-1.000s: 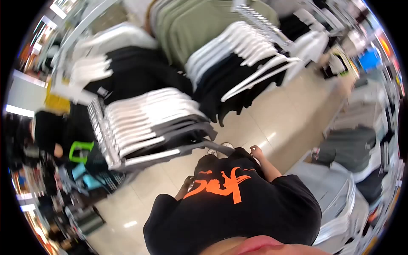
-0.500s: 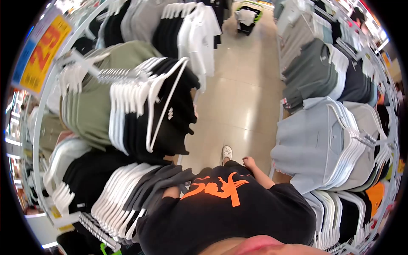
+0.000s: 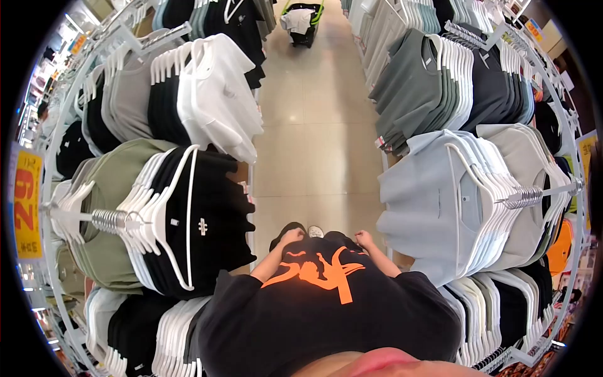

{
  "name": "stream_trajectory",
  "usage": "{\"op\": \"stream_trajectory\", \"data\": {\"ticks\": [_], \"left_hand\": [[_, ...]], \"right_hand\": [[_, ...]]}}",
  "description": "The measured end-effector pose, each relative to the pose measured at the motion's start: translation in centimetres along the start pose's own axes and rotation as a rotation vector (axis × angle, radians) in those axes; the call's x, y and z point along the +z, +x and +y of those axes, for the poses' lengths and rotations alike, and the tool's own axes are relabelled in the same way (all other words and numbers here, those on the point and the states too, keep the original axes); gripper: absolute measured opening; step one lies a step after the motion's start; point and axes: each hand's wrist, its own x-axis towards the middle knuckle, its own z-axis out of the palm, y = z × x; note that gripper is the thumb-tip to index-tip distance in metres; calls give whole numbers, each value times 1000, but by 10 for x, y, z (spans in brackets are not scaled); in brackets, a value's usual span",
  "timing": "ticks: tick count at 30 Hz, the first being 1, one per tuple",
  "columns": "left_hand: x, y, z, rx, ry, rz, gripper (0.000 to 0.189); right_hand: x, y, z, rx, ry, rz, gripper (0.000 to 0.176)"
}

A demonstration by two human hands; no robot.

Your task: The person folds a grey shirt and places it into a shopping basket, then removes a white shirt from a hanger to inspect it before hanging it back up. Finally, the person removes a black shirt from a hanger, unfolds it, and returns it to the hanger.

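My left hand (image 3: 293,237) hangs in front of my dark shorts, its fingers loosely curled with nothing visible in them. On the other side of my body, my right hand (image 3: 363,239) is down with its fingers also curled, and no object shows in it. Neither hand touches the clothing. Nearest my left hand is a rail of black T-shirts (image 3: 220,220) on white hangers. Light blue shirts (image 3: 427,207) hang nearest my right hand.
Racks of hung shirts line both sides of the tiled aisle (image 3: 314,157). Far ahead on the floor stands a black and green cart (image 3: 303,38) with a pale cloth on it. White T-shirts (image 3: 217,88) and a yellow 29 sign (image 3: 26,204) are at left.
My left hand has come away from the dark grey shirts at the left rack to the front of my body. My view has turned left to right and now faces straight down the aisle.
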Motion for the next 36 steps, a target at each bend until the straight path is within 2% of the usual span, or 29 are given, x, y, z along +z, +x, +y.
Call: {"op": "stream_trajectory", "data": {"ticks": [1, 3, 7, 10, 13, 16, 17, 19, 22, 23, 25, 28, 31, 32, 35, 36], "left_hand": [[-11, 3, 13, 29, -41, 23, 24], [-23, 19, 19, -37, -115, 87, 25], [-34, 79, -31, -110, -503, 174, 24], [-61, 110, -43, -146, -664, 235, 21], [-98, 146, -41, -192, -829, 288, 21], [-144, 189, -33, -340, -674, 356, 21], [-158, 206, -32, -348, -640, 357, 22], [-183, 247, -34, -364, -571, 361, 23], [-217, 288, -13, -337, -657, 343, 25], [-229, 301, -5, -298, -572, 278, 25], [-247, 320, 4, -232, -395, 136, 25], [-267, 348, 35, -286, -335, 98, 25], [-276, 377, 44, -259, -347, 122, 26], [-281, 387, 46, -307, -368, 117, 25], [-300, 428, 30, -382, -695, 210, 25], [-304, 448, 6, -332, -687, 259, 24]], "right_hand": [[-10, -1, -1, 53, 14, 35, 24], [-22, -4, -1, 89, 2, 43, 22], [-19, 21, 24, 78, -98, 92, 24], [-28, 45, -1, 133, -166, 119, 27], [-41, 84, -29, 157, -81, 103, 30], [-63, 126, -85, 86, -139, 76, 29], [-73, 141, -109, 73, -180, 73, 29], [-90, 177, -158, -177, -113, 51, 26], [-103, 246, -219, -268, -50, 91, 22], [-107, 270, -233, -304, 0, 100, 20], [-113, 307, -265, -266, 181, 173, 19], [-128, 309, -337, -91, 442, 97, 18], [-116, 339, -352, -185, 262, 14, 17], [-119, 345, -358, -212, 86, -15, 17], [-143, 402, -385, -266, 113, -59, 17], [-146, 438, -383, -254, 264, -15, 18]]}}
